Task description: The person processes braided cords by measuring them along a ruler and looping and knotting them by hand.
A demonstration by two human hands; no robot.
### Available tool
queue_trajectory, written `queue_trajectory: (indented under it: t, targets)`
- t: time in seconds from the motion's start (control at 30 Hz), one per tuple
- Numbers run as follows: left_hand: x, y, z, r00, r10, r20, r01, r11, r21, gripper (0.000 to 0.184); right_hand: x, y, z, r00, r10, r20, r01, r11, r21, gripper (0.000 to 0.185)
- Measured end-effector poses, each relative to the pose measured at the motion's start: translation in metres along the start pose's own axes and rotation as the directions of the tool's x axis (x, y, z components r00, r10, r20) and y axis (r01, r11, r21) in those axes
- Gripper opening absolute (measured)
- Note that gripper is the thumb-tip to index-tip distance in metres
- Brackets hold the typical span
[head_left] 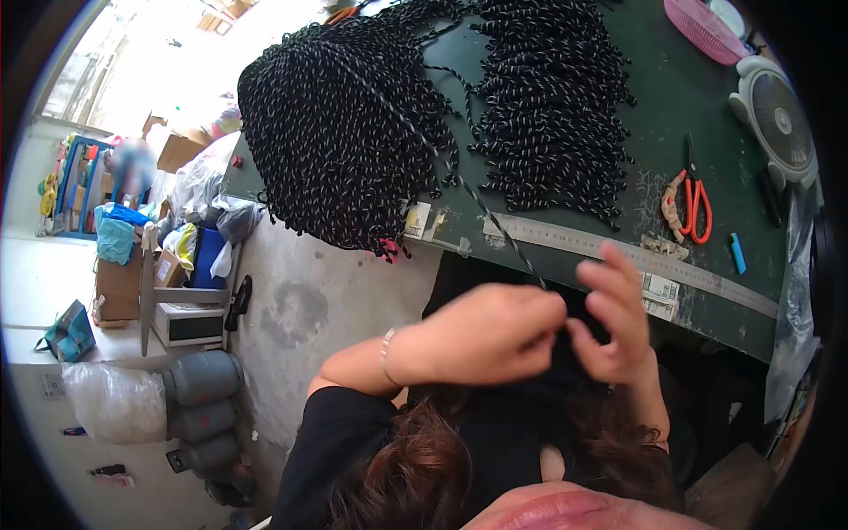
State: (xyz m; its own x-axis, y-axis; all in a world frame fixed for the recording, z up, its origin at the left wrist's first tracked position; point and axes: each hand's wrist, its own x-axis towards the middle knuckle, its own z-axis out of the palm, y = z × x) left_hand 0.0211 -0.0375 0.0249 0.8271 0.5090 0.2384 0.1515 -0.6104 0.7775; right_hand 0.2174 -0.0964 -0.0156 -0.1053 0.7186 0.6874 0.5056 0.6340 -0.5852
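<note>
My left hand (486, 331), at the end of the arm with a bracelet, is closed with its fingers curled. A black cord with white flecks (486, 212) runs from the table down to it and disappears behind the knuckles. Just beside it, my right hand (614, 318) is raised with its fingers spread and slightly blurred; no object shows in it. Both hands are in front of my body at the table's near edge. A large heap of the same cord (336, 132) hangs over the table's left edge. Bundled cord pieces (552, 115) lie in stacked rows to its right.
Along the green table's (654, 115) near edge lies a metal ruler (601, 247). Orange-handled scissors (696, 208), a light blue tool (738, 253), a grey fan (779, 119) and a pink basket (702, 28) are on the right. Gas cylinders (203, 380) stand at left.
</note>
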Motion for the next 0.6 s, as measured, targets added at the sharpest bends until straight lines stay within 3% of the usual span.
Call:
queue_trajectory:
  t: [0.03, 0.07, 0.17, 0.3, 0.47, 0.57, 0.6]
  targets:
    - [-0.001, 0.006, 0.007, 1.0, 0.018, 0.022, -0.017, 0.999, -0.034, 0.017, -0.001, -0.003, 0.002, 0.995, -0.068, 0.077, 0.058, 0.991, 0.124, 0.043]
    - [-0.001, 0.009, 0.007, 1.0, 0.021, 0.021, -0.02, 0.999, -0.035, 0.017, -0.002, -0.006, 0.0, 0.995, -0.069, 0.078, 0.06, 0.991, 0.122, 0.043]
    - [0.0, 0.013, 0.006, 0.988, 0.039, 0.148, -0.009, 0.98, -0.2, 0.017, 0.001, -0.015, -0.015, 0.953, 0.088, 0.29, -0.155, 0.964, 0.218, 0.043]
    - [-0.006, 0.008, 0.024, 0.959, 0.124, 0.255, -0.042, 0.952, -0.304, 0.015, -0.017, -0.025, -0.036, 0.889, 0.148, 0.433, -0.285, 0.92, 0.27, 0.042]
    - [-0.003, 0.0, 0.023, 0.949, 0.084, 0.303, 0.029, 0.936, -0.35, 0.01, -0.03, -0.025, -0.035, 0.894, 0.201, 0.401, -0.306, 0.927, 0.218, 0.04]
    - [0.0, -0.02, 0.009, 0.993, 0.102, -0.057, -0.105, 0.994, -0.04, 0.005, -0.033, -0.011, -0.031, 0.953, 0.056, 0.297, -0.095, 0.988, 0.119, 0.033]
    - [0.006, -0.027, -0.01, 0.969, 0.069, -0.236, -0.044, 0.993, 0.111, 0.002, -0.034, -0.01, -0.028, 0.953, 0.056, 0.298, -0.095, 0.988, 0.118, 0.033]
